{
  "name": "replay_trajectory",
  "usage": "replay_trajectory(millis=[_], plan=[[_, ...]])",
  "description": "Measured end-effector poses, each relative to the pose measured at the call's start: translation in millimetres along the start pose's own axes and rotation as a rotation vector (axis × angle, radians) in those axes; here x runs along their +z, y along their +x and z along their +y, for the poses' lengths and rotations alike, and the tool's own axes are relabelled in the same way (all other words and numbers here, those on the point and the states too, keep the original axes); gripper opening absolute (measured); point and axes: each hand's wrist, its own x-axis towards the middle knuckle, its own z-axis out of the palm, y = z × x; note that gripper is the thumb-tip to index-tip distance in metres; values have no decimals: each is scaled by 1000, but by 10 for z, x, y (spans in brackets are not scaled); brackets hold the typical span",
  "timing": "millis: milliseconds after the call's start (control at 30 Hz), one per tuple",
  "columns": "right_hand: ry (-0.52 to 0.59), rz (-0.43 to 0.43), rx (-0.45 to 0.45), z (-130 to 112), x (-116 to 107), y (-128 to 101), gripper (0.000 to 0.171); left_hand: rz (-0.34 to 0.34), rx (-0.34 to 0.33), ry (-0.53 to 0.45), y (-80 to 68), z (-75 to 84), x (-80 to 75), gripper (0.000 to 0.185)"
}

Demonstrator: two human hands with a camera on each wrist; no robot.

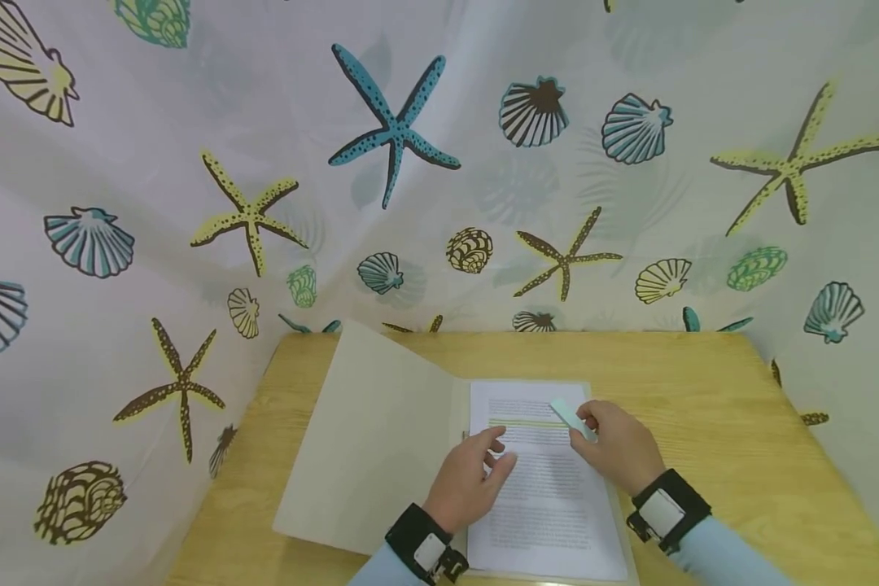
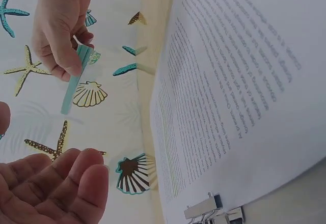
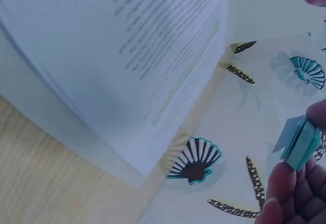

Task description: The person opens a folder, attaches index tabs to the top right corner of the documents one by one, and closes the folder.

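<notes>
Far left there's a curtain (image 1: 117, 163) with starfish and shell prints, and it wraps around the back and right side too. It hangs behind a light wooden surface (image 1: 703, 382).

On the surface sits an open folder (image 1: 366, 439); its flap lies out to the left, pale and blank. Next to that, on the folder's right half, is a stack of printed pages (image 1: 549, 505) with small text, and one line near the top is marked in yellow-green. The left wrist view shows a small metal clip (image 2: 206, 211) at one edge of the pages.

The left hand (image 1: 469, 484) rests on the left edge of the pages, fingers loose and slightly spread, not gripping anything. It's wearing a black wrist strap (image 1: 421, 545) with a camera on it.

Just right of it, the right hand (image 1: 618, 448) is over the upper part of the page, pinching a light teal highlighter (image 1: 573, 419) between thumb and fingers. The highlighter angles up and left with its tip right by the yellow-green line, though I can't tell if it's actually touching the paper. In the left wrist view it looks raised off the pages. That hand has the same kind of strap.
</notes>
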Motion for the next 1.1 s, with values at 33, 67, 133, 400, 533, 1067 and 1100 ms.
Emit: replay_trajectory(millis=[33,67,133,400,533,1067,1100], plan=[[-10,6,-33,-45,-1,-9,28,3,-19,-28,1,3,-4,47],[-18,12,-64,-87,-4,-18,27,9,-34,-56,4,7,-11,47],[-33,27,-114,-160,-3,-42,27,26,-49,-107,8,22,-19,47],[-42,72,-308,-395,-19,-145,24,14,-134,-421,44,73,5,48],[-23,81,-360,-481,-30,-187,24,-38,-187,-578,51,98,9,49],[173,10,-403,-523,63,-205,34,0,-214,-636,9,110,-51,20],[226,-31,-366,-509,64,-193,33,9,-218,-637,10,104,-52,20]])
